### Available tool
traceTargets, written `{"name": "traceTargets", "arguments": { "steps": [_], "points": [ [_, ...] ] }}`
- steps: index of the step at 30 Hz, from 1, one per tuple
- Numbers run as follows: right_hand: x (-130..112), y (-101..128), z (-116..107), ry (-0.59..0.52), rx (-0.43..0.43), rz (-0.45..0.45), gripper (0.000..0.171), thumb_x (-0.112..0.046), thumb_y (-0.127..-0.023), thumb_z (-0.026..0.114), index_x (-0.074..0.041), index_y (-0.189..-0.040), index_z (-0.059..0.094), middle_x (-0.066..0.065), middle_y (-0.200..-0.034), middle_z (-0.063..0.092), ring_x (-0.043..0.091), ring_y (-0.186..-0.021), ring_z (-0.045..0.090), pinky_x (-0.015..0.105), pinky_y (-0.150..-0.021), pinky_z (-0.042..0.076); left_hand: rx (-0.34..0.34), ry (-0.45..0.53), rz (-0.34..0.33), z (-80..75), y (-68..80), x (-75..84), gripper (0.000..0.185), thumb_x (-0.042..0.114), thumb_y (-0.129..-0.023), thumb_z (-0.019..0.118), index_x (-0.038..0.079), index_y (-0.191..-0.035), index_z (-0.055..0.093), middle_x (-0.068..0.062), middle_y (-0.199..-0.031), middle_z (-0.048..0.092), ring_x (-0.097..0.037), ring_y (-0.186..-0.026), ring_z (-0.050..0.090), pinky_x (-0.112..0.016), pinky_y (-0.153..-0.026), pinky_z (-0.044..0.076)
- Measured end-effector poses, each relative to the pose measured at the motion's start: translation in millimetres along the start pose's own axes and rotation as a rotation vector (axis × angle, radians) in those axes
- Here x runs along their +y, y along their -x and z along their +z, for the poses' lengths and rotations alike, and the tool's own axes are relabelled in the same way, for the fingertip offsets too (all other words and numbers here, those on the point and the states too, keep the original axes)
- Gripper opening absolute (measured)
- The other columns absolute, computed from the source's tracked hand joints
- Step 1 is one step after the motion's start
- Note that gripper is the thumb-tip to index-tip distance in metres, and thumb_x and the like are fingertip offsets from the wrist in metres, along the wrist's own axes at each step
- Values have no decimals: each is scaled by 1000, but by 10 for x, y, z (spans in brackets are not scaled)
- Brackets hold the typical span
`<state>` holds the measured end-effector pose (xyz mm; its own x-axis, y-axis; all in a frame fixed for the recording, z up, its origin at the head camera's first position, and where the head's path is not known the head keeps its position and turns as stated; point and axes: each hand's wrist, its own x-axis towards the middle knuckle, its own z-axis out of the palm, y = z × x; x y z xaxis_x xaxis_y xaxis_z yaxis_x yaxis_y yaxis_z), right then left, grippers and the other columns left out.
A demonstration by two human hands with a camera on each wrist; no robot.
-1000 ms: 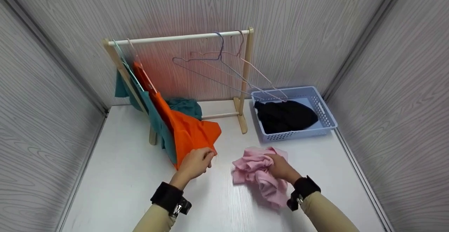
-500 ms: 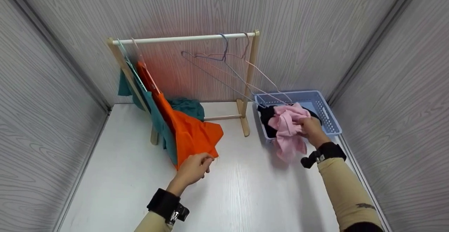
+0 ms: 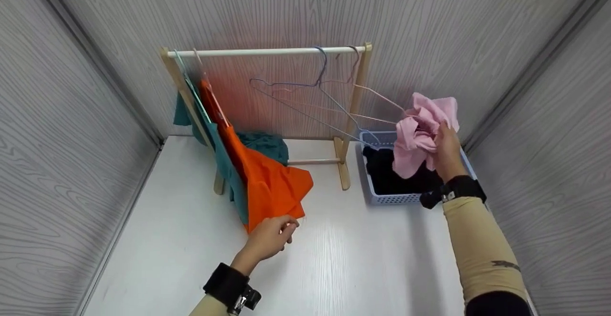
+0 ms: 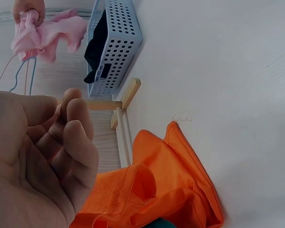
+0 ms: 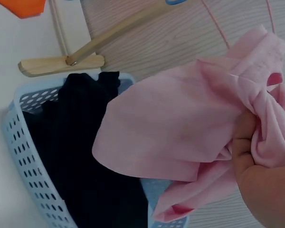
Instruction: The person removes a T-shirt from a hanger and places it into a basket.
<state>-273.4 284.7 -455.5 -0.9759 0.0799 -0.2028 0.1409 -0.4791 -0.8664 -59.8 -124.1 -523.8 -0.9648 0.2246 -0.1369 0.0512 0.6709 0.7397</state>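
My right hand (image 3: 444, 137) grips a crumpled pink cloth (image 3: 420, 130) and holds it in the air above the blue basket (image 3: 394, 200), close to the wire hangers (image 3: 324, 101). In the right wrist view the pink cloth (image 5: 190, 118) hangs bunched from my fingers (image 5: 261, 190) over a black garment (image 5: 80, 156). My left hand (image 3: 285, 227) hovers low over the white table, fingers loosely curled, at the lower corner of the orange garment (image 3: 272, 187). The left wrist view shows nothing between those fingers (image 4: 71, 128), with the orange garment (image 4: 171, 180) lying beside them.
A small wooden rack (image 3: 267, 52) stands at the back, with the orange and a teal garment (image 3: 224, 163) hanging at its left end. The black garment (image 3: 391, 173) fills the basket. Grey panel walls close in on three sides.
My right hand has lifted the pink cloth off the table, carried it right over the basket, then raised it higher. My left hand has stayed by the orange hem.
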Motion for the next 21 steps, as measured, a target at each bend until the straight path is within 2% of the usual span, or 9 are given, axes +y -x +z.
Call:
{"name": "traceTargets", "arguments": {
  "steps": [1,3,5,6,9,10,14,18,21],
  "points": [
    [71,11,-39,68,-26,20,40,-29,-107,28,-19,-145,33,7,-140,44,20,-122,47,30,-95,45,-5,-4,-1,18,14,-10,20,27,-101,52,16,-109,67,8,-65,58,-9,-51,54,-25,-51,44],
    [263,61,-160,226,-92,86,52,-31,-107,22,-26,-157,7,6,-159,17,23,-137,32,38,-111,34,-16,-3,-2,49,38,-27,20,27,-101,52,16,-108,67,8,-65,58,-8,-51,53,-25,-51,45],
    [477,104,-286,394,-138,155,57,-29,-107,22,-23,-157,-5,4,-165,-3,28,-149,16,48,-119,24,-24,-6,-4,65,57,-37,20,27,-101,52,16,-109,67,7,-65,58,-8,-51,53,-25,-51,45],
    [579,124,-350,463,-155,184,57,-30,-108,23,-19,-158,-3,7,-165,-4,30,-151,11,51,-120,21,-30,-7,-4,71,59,-39,20,26,-101,52,16,-109,67,7,-65,58,-8,-51,53,-25,-51,45],
    [826,170,-481,637,-197,227,58,-24,-107,31,-8,-157,7,13,-165,5,34,-152,7,54,-120,19,-38,-8,2,68,52,-34,21,26,-101,52,15,-110,67,7,-66,59,-8,-51,53,-25,-51,45],
    [878,183,-500,668,-201,226,56,-23,-107,32,-6,-156,11,14,-164,9,35,-151,10,55,-119,21,-39,-9,2,64,45,-30,21,26,-101,52,15,-110,67,7,-66,59,-8,-51,53,-25,-52,45],
    [983,250,-520,720,-193,191,53,-16,-105,36,-4,-154,21,18,-161,19,37,-146,23,54,-116,28,-35,-18,22,35,-4,11,21,26,-101,52,15,-110,67,6,-66,60,-8,-52,53,-25,-52,45],
    [1001,349,-498,779,-162,152,51,-10,-101,41,1,-149,30,25,-153,32,32,-127,45,47,-104,43,-19,-33,45,-39,-83,95,21,27,-101,52,15,-109,67,1,-70,64,-8,-53,53,-25,-53,45],
    [1004,418,-488,821,-187,145,49,-9,-99,44,4,-146,34,28,-148,37,29,-120,50,44,-99,47,-7,-48,53,-148,-172,189,21,28,-101,51,16,-109,67,-2,-73,66,-9,-54,54,-26,-55,46]
  ]
}}
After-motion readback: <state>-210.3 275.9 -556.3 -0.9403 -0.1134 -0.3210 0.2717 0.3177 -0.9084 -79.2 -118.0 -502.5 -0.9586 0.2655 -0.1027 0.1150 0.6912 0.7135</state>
